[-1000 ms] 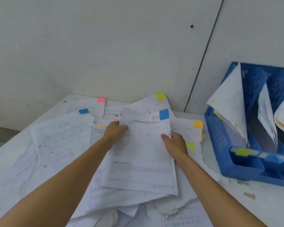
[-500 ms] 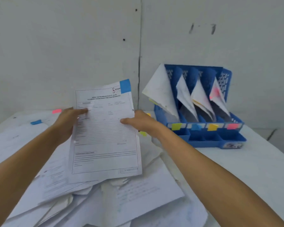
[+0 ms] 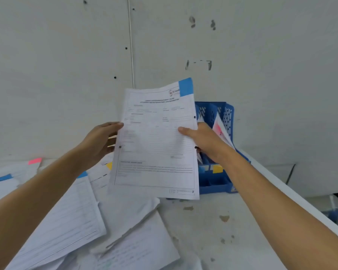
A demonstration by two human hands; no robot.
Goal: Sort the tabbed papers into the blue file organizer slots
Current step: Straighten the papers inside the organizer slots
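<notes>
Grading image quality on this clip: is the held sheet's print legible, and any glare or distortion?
Head view: light is soft and even, no glare; print on the blue-tabbed sheet is blurred, illegible; the wall seam bows from the wide lens; the sheet hides most of the blue organizer.

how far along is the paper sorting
Done: a pink-marked sheet stands in the blue file organizer. In hand: left hand and right hand hold a blue-tabbed paper up in front of it, not yet slotted. Left: a pile of papers on the table, with a pink tab, a blue tab and a yellow tab showing.
</notes>
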